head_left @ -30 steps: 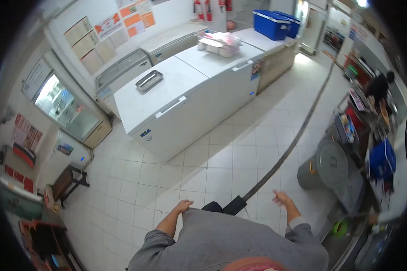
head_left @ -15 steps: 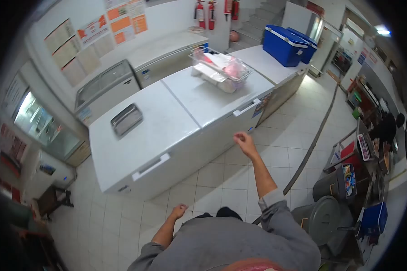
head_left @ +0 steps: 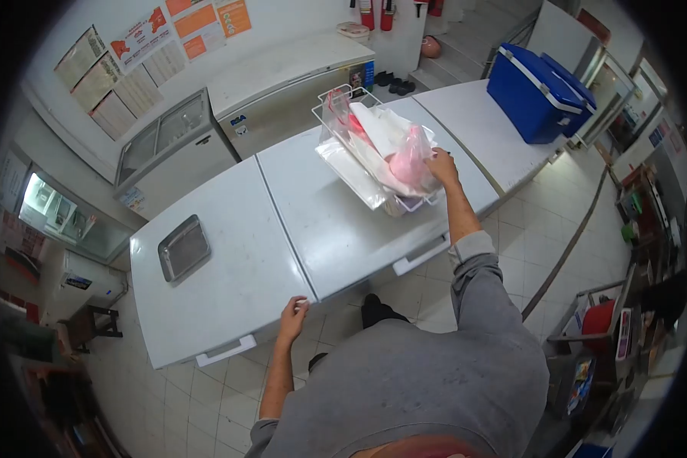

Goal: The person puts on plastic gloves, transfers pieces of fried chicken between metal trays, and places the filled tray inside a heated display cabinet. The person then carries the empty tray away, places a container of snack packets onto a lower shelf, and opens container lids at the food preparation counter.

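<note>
Seen from the head camera, the person stood against a long white chest freezer with two flat lids. The right hand was stretched out over the far lid, its fingers resting on the near corner of a white wire basket that sat toward the back of that lid. The basket was packed with clear plastic bags, and a pink plastic bag lay just beside the fingers, touching them or nearly so. Whether the fingers had closed on the pink bag or on the basket rim could not be told; the hand looked curled, not flat.

The left hand was lower down, at the front edge of the freezer where the two lids met, fingers bent and pressed against the edge. It held nothing loose.

A shallow rectangular steel tray sat alone on the near lid, well apart from both hands. A blue plastic cooler box stood on a neighbouring white counter to the right, clear of the basket.

To handle the basket well, I judge that the reach called for a firm hold on the wire rim rather than on the slippery bags, which would likely slide or tear. Bracing with the left hand on the freezer edge seemed sound, since the arm was far extended.
</note>
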A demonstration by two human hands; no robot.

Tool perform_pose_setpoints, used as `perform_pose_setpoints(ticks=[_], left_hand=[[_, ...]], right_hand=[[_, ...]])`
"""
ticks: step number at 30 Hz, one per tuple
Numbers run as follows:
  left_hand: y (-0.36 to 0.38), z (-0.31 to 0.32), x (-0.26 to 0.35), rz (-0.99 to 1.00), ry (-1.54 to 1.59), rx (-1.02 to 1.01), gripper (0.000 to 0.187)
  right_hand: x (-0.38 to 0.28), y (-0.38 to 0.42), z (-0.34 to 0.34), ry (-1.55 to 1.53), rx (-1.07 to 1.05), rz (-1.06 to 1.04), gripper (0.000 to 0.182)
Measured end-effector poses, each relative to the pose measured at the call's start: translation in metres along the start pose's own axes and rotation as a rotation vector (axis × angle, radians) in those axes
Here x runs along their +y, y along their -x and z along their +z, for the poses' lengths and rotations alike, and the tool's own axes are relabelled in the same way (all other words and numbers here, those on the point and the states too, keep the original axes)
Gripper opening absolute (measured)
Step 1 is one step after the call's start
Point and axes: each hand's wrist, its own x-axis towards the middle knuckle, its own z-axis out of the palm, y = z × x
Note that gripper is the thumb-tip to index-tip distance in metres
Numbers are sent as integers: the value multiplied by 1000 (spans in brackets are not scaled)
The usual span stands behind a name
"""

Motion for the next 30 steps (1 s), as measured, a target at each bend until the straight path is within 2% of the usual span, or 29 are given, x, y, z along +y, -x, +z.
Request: perform_pose_setpoints(ticks=[2, 5, 8, 9, 11, 13, 16, 17, 20, 21, 23, 25, 27, 28, 30], left_hand=[[-32, 26, 47, 25, -40, -67, 29], [-74, 64, 122, 98, -42, -180, 29], [-117, 97, 208, 267, -103, -272, 32], [-132, 110, 237, 335, -94, -276, 34], [-162, 137, 280, 456, -29, -188, 42], [-193, 160, 306, 108, 661, -357, 51], [-207, 177, 339, 79, 741, -334, 56], [-207, 179, 345, 80, 781, -362, 68], [-196, 187, 351, 154, 690, -304, 61], [-199, 190, 344, 151, 676, -289, 57], [-212, 196, 323, 152, 644, -258, 49], [-212, 201, 322, 110, 762, -150, 42], [-207, 201, 331, 49, 930, -16, 38], [-212, 198, 333, 54, 900, -56, 39], [-222, 190, 335, 64, 841, -132, 41]], right_hand=[[-15, -6, -1, 76, -53, -3, 40], [-16, -25, 6, -309, 84, -182, 23], [-52, -13, -26, -789, -93, -61, 17], [-71, -1, -42, -855, -151, 8, 18], [-86, 16, -58, -1147, -312, 45, 23], [-90, 32, -57, -1427, -433, 58, 28], [-80, 34, -45, -1027, -357, -107, 27], [-75, 36, -48, -922, -375, -170, 25], [-74, 49, -46, -1021, -273, -101, 23], [-55, 40, -37, -964, -343, -213, 21], [-58, 47, -40, -952, -271, -176, 21], [-54, 44, -35, -998, -213, -145, 20], [-58, 45, -36, -927, -26, -270, 20], [-62, 47, -39, -889, 69, -331, 20], [-64, 45, -46, -926, 12, -289, 20]])
